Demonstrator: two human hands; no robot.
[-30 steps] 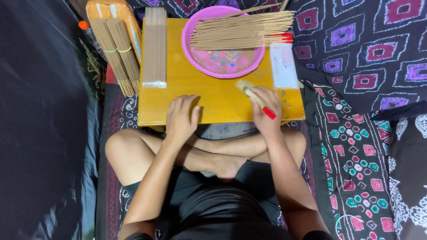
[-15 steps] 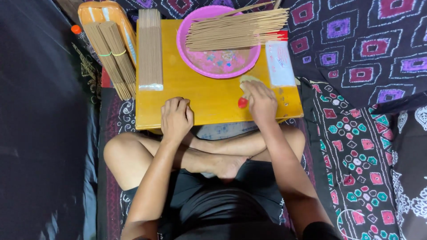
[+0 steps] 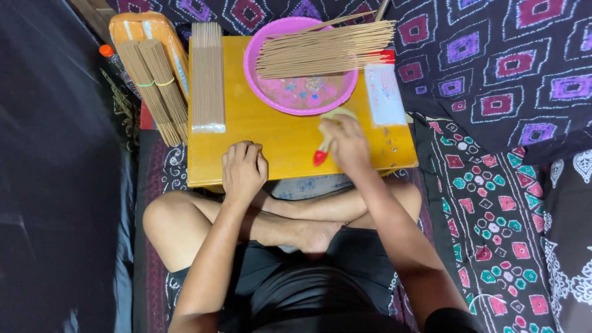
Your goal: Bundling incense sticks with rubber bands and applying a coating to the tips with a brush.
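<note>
Seated cross-legged behind a low yellow wooden table (image 3: 277, 132), I have my right hand (image 3: 347, 143) closed around a small brush (image 3: 322, 150), its red handle tip pointing back toward me and its pale bristle head resting on the tabletop just beside the near rim of a pink plastic bowl (image 3: 259, 77). My left hand (image 3: 243, 169) rests on the table's front edge with the fingers curled under into a loose fist, holding nothing that I can see. The brush looks light and stiff along the handle, soft only at the bristles, so I judge it best gripped mid-handle, as it is now; squeezing near the head would likely splay the bristles. A loose sheaf of thin brown incense sticks (image 3: 324, 49) lies across the bowl's top, their ends overhanging its right rim; these look brittle and liable to roll or snap if pinched, better lifted as a bunch from the middle. A flat packed stack of sticks (image 3: 207, 74) sits on the table's left part, two banded bundles (image 3: 155, 86) lean against an orange tray (image 3: 148, 31) off the left edge, and a clear printed pouch (image 3: 383, 95) lies at the right. The tabletop is smooth and glossy, so sticks may slide. Patterned dark cloth (image 3: 493, 74) in purple, red and teal covers the floor around.
</note>
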